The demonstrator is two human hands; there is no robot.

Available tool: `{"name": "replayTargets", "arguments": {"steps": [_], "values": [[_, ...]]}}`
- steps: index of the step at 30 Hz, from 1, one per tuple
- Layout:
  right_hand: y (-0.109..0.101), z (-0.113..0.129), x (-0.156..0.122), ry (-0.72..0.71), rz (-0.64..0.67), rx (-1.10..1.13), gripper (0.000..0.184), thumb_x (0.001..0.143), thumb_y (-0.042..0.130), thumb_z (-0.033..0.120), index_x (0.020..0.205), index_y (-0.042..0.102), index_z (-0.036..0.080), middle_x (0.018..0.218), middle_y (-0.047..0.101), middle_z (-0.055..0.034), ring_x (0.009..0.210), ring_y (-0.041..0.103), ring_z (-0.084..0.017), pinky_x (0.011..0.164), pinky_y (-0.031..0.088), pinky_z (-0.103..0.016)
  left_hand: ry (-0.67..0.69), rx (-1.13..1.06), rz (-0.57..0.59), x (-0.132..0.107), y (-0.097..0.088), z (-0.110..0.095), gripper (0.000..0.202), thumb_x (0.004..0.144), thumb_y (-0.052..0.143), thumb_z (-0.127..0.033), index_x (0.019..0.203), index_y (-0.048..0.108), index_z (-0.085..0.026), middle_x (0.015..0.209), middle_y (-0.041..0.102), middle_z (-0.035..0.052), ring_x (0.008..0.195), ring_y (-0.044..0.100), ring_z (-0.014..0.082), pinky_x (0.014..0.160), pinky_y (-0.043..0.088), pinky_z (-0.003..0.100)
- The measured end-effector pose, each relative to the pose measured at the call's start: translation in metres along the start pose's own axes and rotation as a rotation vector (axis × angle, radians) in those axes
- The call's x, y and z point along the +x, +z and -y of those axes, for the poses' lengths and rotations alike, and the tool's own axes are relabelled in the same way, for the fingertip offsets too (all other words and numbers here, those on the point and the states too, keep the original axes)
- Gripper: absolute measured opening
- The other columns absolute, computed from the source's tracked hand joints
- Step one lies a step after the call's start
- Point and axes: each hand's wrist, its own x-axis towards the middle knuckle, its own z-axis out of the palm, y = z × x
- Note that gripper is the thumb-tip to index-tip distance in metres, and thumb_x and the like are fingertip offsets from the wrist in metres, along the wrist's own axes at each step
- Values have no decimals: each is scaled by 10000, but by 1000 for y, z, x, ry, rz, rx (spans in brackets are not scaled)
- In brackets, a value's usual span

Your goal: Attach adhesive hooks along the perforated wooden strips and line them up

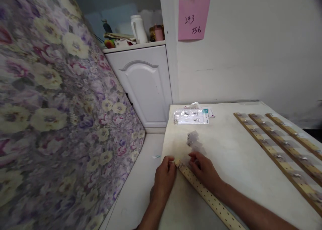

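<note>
A pale yellow wooden strip with rows of small holes (211, 199) lies slantwise on the white table, running toward me. At its far end my left hand (164, 174) is closed, thumb and fingers at the tip of the strip. A small clear card seems to lie on that end. My right hand (203, 171) hovers just right of the strip, fingers bent and the index finger and thumb apart, with nothing visible between them. Just beyond its fingertips lies a loose pile of small clear grey cards (195, 142).
Three similar strips (279, 156) bearing clear cards with small shiny pieces lie at the right. Clear blister packages (191, 116) rest near the table's back edge. A floral curtain (62, 122) hangs at left, beside a white cabinet (142, 85). A pink note (193, 18) is on the wall.
</note>
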Motion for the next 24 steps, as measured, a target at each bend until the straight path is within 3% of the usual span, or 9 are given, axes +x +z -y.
{"name": "replayTargets", "arguments": {"steps": [4, 7, 11, 16, 24], "values": [[-24, 5, -21, 17, 95, -167, 178, 849, 473, 302, 979, 553, 211, 726, 619, -8, 644, 569, -174, 607, 425, -293, 9, -3, 10, 1, -3, 4, 217, 858, 408, -268, 993, 568, -210, 762, 665, 9, 700, 608, 148, 652, 418, 236], [-47, 5, -54, 57, 216, -283, 129, 840, 508, 360, 867, 537, 237, 672, 600, 8, 600, 554, -171, 567, 390, -284, 11, -3, 6, 0, -5, 5, 222, 859, 400, -269, 996, 565, -214, 765, 663, 7, 686, 605, 143, 649, 415, 236], [-68, -1, -104, 126, 274, -334, 166, 785, 580, 421, 824, 527, 269, 656, 613, 7, 586, 568, -181, 558, 396, -285, -4, 2, -6, -2, -8, 6, 215, 852, 398, -247, 975, 571, -218, 744, 653, -3, 674, 604, 138, 643, 406, 233], [-69, -4, -132, 107, 184, -425, 163, 683, 652, 392, 808, 598, 301, 813, 671, -28, 621, 618, -200, 531, 430, -283, -16, 6, -29, -3, -9, 6, 208, 829, 438, -229, 964, 596, -226, 743, 660, -8, 687, 606, 140, 653, 409, 229], [-58, -6, -133, 81, 200, -509, 83, 725, 556, 281, 807, 550, 274, 804, 651, -29, 658, 636, -206, 582, 464, -297, -20, 16, -38, -5, -10, 4, 208, 831, 438, -212, 959, 602, -220, 738, 659, -7, 704, 610, 141, 656, 409, 228]]}}
